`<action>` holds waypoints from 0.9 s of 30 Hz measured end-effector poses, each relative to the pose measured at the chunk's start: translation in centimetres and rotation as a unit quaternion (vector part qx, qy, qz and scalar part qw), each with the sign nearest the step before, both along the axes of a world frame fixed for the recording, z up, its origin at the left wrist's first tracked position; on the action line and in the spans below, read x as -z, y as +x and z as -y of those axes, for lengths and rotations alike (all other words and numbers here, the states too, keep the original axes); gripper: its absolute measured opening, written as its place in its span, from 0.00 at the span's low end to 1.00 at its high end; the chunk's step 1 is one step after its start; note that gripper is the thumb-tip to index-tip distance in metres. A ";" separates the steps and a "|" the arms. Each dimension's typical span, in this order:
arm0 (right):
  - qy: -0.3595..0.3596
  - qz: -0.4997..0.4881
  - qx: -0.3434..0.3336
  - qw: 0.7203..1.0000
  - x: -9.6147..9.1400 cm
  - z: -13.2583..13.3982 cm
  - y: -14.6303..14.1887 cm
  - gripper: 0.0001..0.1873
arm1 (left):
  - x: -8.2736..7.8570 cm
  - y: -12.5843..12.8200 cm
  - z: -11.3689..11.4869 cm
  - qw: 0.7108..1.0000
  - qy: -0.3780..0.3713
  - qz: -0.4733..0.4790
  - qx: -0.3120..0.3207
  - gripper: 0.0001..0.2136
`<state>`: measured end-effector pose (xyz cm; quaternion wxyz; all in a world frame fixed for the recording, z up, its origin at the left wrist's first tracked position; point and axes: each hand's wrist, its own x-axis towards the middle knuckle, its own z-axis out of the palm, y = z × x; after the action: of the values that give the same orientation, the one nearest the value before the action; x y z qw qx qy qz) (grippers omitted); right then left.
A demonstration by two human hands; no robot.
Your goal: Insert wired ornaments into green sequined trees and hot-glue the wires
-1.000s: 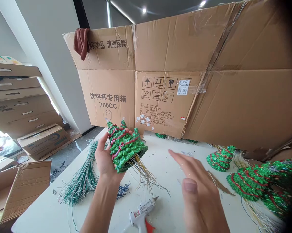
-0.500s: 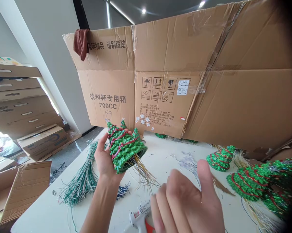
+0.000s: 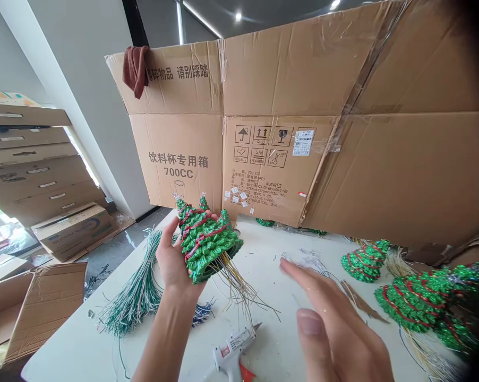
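Note:
My left hand (image 3: 174, 260) is wrapped round several small green Christmas trees (image 3: 205, 239) with red garlands, held tilted above the table. Thin gold wires (image 3: 239, 284) hang out from under their bases. Nothing is in my right hand (image 3: 339, 323), whose index finger and thumb are stretched out and apart over the table. To the left of it, a white glue gun (image 3: 234, 350) lies on the tabletop with its nozzle pointing up and right. A bundle of green and white wires (image 3: 134, 297) lies behind my left forearm.
Tinsel trees (image 3: 417, 297) with red garlands lie at the right of the white table (image 3: 263, 249). A tall cardboard sheet (image 3: 279, 79) stands along the back, a brown cloth (image 3: 136, 71) over its top. An open carton (image 3: 44, 307) is at the left.
My right hand has moved slightly right and its fingers have opened out from a curled shape, uncovering more of the glue gun. My left hand still holds the trees in nearly the same place.

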<state>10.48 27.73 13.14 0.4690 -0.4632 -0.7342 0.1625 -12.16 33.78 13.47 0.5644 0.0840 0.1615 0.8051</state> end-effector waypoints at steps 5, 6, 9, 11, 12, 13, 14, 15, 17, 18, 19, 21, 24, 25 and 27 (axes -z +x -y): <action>0.068 -0.142 -0.004 0.988 0.3 -2.3 -1.1 0.41 | 0.1 -0.1 0.0 1.000 0.018 -0.004 0.006 0.16; 0.071 -0.207 -0.051 0.975 0.2 -2.9 -1.2 0.40 | 0.2 -0.1 0.0 1.000 0.017 -0.003 0.009 0.15; 0.022 -0.355 -0.184 0.916 -0.4 -3.9 -1.2 0.42 | 0.2 -0.1 0.0 1.000 0.016 -0.001 0.020 0.16; -0.047 -0.417 -0.226 0.879 -0.7 -3.8 -0.9 0.48 | 0.2 -0.1 0.0 0.999 0.024 -0.003 0.024 0.16; -0.092 -0.447 -0.240 0.857 -0.8 -3.7 -0.7 0.48 | 0.2 0.0 0.0 0.999 0.029 -0.005 0.024 0.16; -0.144 -0.474 -0.263 0.828 -0.7 -3.6 -0.6 0.47 | 0.2 0.0 0.0 0.999 0.031 -0.006 0.023 0.16; -0.196 -0.500 -0.299 0.789 -0.6 -3.5 -0.5 0.46 | 0.2 0.0 0.0 0.999 0.031 -0.006 0.023 0.16; -0.242 -0.521 -0.350 0.740 -0.3 -3.6 -0.4 0.45 | 0.2 0.0 0.0 0.999 0.030 -0.007 0.023 0.16; -0.297 -0.525 -0.471 0.643 0.6 -4.1 -0.3 0.48 | 0.3 0.0 0.0 0.999 0.028 -0.008 0.025 0.16; -0.305 -0.499 -0.525 0.618 1.1 -4.5 -0.2 0.51 | 0.3 0.0 -0.1 0.999 0.026 -0.009 0.024 0.16; -0.311 -0.455 -0.563 0.616 1.6 -4.9 -0.1 0.54 | 0.3 0.0 -0.1 0.999 0.025 -0.010 0.022 0.16; -0.330 -0.332 -0.584 0.664 2.1 -5.5 0.2 0.53 | 0.3 0.0 -0.1 1.000 0.023 -0.012 0.017 0.16; -0.339 -0.109 -0.493 0.794 1.6 -5.3 1.1 0.46 | 0.3 -0.1 0.0 0.999 0.025 -0.013 0.019 0.16; -0.320 -0.041 -0.412 0.852 1.2 -5.0 1.4 0.44 | 0.3 -0.2 0.0 0.999 0.029 -0.013 0.023 0.16; -0.256 0.024 -0.237 0.937 0.2 -4.1 1.8 0.38 | 0.4 -0.3 0.0 0.999 0.038 -0.013 0.028 0.16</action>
<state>12.27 31.79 12.96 0.2648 -0.3837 -0.7672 0.4406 -12.48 33.77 13.05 0.5809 0.1208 0.1358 0.7934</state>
